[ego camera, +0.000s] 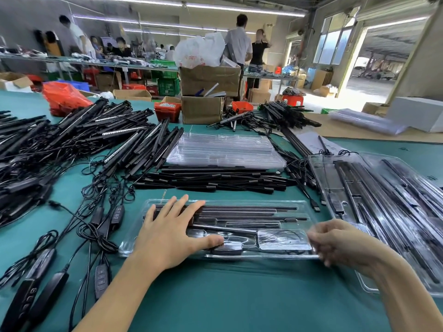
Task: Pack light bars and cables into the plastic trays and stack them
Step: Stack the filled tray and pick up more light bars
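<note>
Tray (134, 245) on counter (215, 295) looks full (bars, cable in). Your left hand (167, 233) lies flat on it, right hand (335, 243) pinches its right edge. Next: lift it level onto stack (395, 212).

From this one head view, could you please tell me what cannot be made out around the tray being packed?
- Right hand: motion-blurred at the tray's right end, so its grip is unclear.
- Tray's left slots: covered by the flat left hand.
- Cable in the near pocket: glare on the clear plastic blurs it.
- Filled trays at right: cut off by the frame edge; count unknown.
- Empty tray stack: layers too thin to count.
</note>
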### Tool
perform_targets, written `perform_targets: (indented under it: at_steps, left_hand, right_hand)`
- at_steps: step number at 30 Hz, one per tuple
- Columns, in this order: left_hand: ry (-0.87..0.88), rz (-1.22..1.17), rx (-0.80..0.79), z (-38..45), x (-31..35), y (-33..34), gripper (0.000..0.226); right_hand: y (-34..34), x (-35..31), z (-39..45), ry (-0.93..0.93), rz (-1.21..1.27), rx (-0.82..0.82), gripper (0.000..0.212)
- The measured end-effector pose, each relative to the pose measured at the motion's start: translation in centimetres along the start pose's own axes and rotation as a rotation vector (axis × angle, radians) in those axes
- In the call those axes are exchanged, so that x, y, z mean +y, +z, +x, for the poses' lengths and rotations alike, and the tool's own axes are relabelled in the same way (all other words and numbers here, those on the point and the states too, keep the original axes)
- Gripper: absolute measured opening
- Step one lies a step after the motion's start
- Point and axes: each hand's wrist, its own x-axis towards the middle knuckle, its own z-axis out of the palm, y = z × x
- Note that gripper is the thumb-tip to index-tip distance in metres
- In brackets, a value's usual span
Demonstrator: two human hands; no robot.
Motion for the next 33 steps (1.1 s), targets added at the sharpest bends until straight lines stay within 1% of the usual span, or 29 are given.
perform_targets:
  at_steps: [3,8,12,15,17,19,20,21,22,23,24,25,26,28,29,33]
  left_hand:
    - [0.0,-0.002,0.002,0.0,0.0,0.0,0.114]
    - [-0.006,-0.006,0.009,0.0,0.0,-0.1,0.114]
    - [-0.002,-0.009,0.0,0.0,0.0,-0.2,0.114]
    - [-0.006,0.003,-0.006,-0.1,0.1,-0.2,0.113]
    - [-0.012,0.016,-0.009,-0.1,0.1,-0.2,0.113]
    - [-0.019,0.026,-0.014,0.0,0.2,-0.2,0.114]
    - [-0.023,0.029,-0.019,0.0,0.3,-0.2,0.114]
    - [-0.027,0.036,-0.023,0.0,0.3,-0.1,0.114]
    - [-0.029,0.046,-0.026,0.0,0.4,-0.1,0.115]
    - [-0.031,0.052,-0.031,0.0,0.4,-0.2,0.116]
    - [-0.033,0.05,-0.037,0.1,0.5,-0.2,0.117]
    - [-0.034,0.038,-0.046,0.1,0.5,-0.4,0.118]
    - [-0.035,0.018,-0.062,0.2,0.5,-0.6,0.118]
    - [-0.038,-0.027,-0.104,0.4,0.5,-1.1,0.117]
    - [-0.044,-0.044,-0.118,0.6,0.5,-1.3,0.112]
    - [-0.073,-0.022,-0.099,1.2,0.8,-1.4,0.074]
  right_hand:
    - [-0.1,-0.2,-0.3,-0.023,0.007,-0.043,0.022]
    - [1.0,-0.2,0.1,-0.075,-0.171,0.121,0.022]
    - [1.0,0.2,0.5,-0.086,-0.223,0.168,0.015]
    - [1.2,0.3,0.7,-0.073,-0.239,0.205,0.017]
    - [1.5,0.5,0.9,-0.076,-0.273,0.27,0.022]
    - [2.0,0.5,1.1,-0.081,-0.324,0.354,0.017]
    - [2.3,0.5,1.1,-0.07,-0.402,0.397,0.012]
    - [2.6,0.5,1.0,-0.063,-0.525,0.457,0.016]
    - [3.0,0.3,0.8,-0.089,-0.651,0.528,0.023]
    - [3.4,0.0,0.6,-0.16,-0.703,0.595,0.028]
    - [4.0,-0.6,0.4,-0.259,-0.674,0.619,0.025]
    - [4.7,-1.1,0.4,-0.355,-0.6,0.585,0.02]
    - [5.4,-1.6,0.5,-0.407,-0.551,0.502,0.018]
    - [7.0,-1.9,1.1,-0.412,-0.575,0.335,0.022]
    - [7.5,-1.8,1.5,-0.396,-0.605,0.288,0.024]
    - [7.5,-1.4,2.3,-0.369,-0.611,0.265,0.025]
